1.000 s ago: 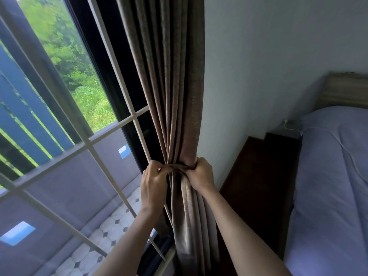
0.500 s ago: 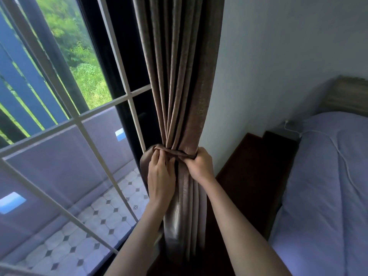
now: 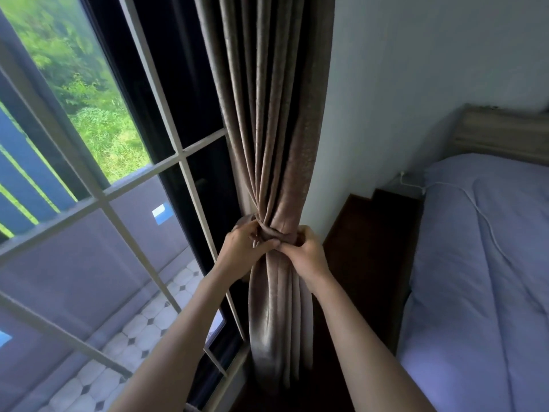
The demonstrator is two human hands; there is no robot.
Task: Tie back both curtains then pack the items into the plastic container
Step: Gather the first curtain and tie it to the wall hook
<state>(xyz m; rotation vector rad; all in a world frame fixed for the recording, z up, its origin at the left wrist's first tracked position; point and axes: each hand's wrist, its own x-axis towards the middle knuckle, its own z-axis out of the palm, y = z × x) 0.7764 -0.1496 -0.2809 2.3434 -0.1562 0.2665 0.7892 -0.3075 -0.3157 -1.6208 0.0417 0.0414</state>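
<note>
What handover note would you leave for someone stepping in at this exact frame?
Left hand: shut on the tie-back band.
Right hand: shut on the band's other end.
Curtain: brown, gathered into a bundle beside the window and cinched by the band, bed to the right.
Done: band wrapped round this curtain.
Left: finish fastening it. No second curtain, plastic container or items are in view, so their state is unknown.

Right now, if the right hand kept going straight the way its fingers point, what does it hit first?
The right hand points left, its grip already on the brown fabric tie band cinching the gathered brown pleated curtain. Straight on, it would likely meet the left hand first, fingertips nearly touching; depth is unclear.
</note>
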